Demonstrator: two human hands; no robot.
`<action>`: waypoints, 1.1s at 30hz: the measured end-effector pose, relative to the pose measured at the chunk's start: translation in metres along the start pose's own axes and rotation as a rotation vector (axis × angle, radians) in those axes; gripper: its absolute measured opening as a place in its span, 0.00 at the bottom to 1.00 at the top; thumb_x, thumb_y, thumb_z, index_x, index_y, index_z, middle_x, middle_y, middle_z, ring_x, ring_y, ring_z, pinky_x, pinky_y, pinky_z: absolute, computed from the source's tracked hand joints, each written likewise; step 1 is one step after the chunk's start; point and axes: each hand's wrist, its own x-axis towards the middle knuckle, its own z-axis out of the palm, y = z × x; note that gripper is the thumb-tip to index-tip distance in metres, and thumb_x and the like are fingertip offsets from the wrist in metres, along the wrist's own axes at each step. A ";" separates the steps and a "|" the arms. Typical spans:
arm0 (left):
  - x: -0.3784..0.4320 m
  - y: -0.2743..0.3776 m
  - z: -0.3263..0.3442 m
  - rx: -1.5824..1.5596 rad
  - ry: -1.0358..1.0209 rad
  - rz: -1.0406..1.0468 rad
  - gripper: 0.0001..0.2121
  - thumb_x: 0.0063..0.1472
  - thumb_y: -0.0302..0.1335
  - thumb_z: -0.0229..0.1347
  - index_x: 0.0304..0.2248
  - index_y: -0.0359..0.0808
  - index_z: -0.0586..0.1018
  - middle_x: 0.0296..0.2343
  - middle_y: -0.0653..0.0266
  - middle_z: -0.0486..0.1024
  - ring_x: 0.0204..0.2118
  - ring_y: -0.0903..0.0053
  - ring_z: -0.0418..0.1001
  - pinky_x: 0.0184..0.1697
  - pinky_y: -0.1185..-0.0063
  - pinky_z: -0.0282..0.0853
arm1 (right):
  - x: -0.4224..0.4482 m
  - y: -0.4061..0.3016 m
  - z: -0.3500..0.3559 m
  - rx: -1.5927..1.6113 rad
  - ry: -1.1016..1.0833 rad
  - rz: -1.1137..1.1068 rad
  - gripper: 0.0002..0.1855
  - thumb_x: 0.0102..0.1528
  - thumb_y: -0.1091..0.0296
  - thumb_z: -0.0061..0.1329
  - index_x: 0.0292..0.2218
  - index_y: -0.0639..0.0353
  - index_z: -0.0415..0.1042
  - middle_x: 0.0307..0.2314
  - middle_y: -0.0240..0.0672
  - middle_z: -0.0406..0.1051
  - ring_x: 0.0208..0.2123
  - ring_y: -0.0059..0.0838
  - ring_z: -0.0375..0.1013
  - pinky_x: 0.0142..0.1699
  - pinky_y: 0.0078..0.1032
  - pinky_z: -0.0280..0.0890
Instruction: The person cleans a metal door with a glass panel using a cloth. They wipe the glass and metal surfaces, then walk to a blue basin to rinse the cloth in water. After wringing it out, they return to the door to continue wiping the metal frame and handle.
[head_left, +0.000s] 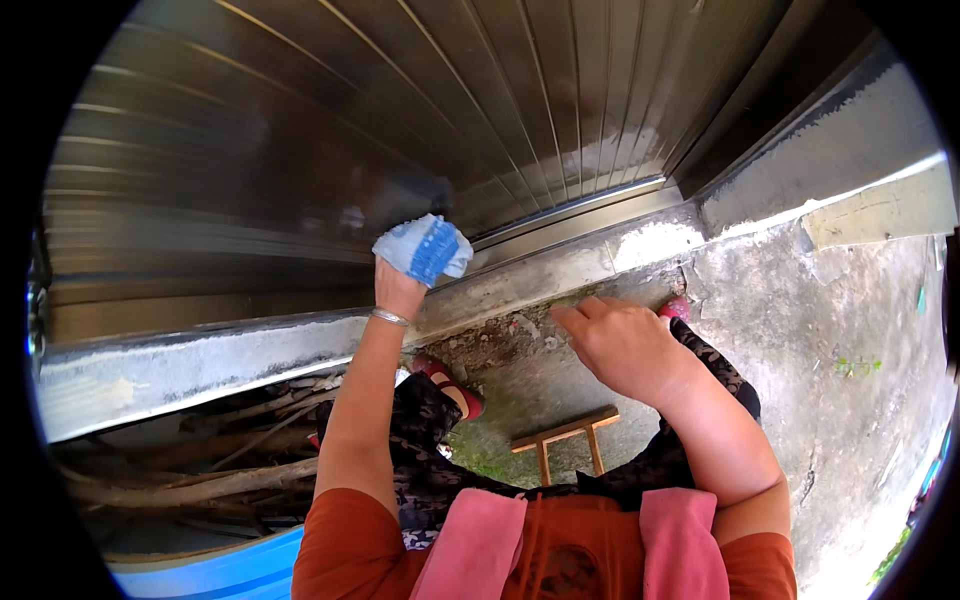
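My left hand (400, 289), with a silver bracelet at the wrist, grips a blue and white cloth (425, 247). The cloth lies against the lower part of a dark, glossy ribbed metal door or panel (300, 165); most of my left fingers are hidden behind it. My right hand (615, 337) hangs over the ground near my right knee, loosely curled; its palm and fingertips are largely hidden, and no object shows in it. Beneath the panel runs a metal bottom rail (577, 225).
A concrete ledge (517, 289) lies under the panel. Cut branches (202, 484) and a blue object (217, 570) are at the lower left. Part of a wooden stool (566, 429) shows between my legs. Cracked concrete ground (825, 315) extends to the right, with my red shoes on the ground near the ledge.
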 end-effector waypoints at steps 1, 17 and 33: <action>-0.002 0.000 -0.008 -0.005 0.054 0.031 0.17 0.53 0.24 0.55 0.43 0.44 0.80 0.45 0.59 0.75 0.47 0.59 0.72 0.51 0.64 0.64 | 0.000 -0.002 0.001 -0.004 0.012 -0.006 0.16 0.49 0.75 0.46 0.42 0.62 0.70 0.28 0.39 0.72 0.32 0.37 0.76 0.38 0.30 0.71; -0.046 -0.044 0.114 -0.186 -0.200 -0.262 0.21 0.50 0.14 0.52 0.45 0.39 0.79 0.43 0.50 0.75 0.46 0.52 0.71 0.51 0.66 0.68 | -0.003 -0.010 0.004 0.026 -0.004 -0.001 0.20 0.50 0.73 0.48 0.47 0.61 0.69 0.29 0.39 0.71 0.33 0.38 0.74 0.40 0.32 0.70; 0.021 -0.034 -0.100 -0.569 -0.135 -0.317 0.19 0.50 0.17 0.49 0.43 0.31 0.80 0.38 0.61 0.81 0.40 0.84 0.76 0.46 0.82 0.69 | 0.000 -0.013 -0.001 0.095 -0.045 -0.011 0.20 0.53 0.71 0.49 0.48 0.60 0.69 0.31 0.42 0.72 0.34 0.44 0.75 0.39 0.37 0.71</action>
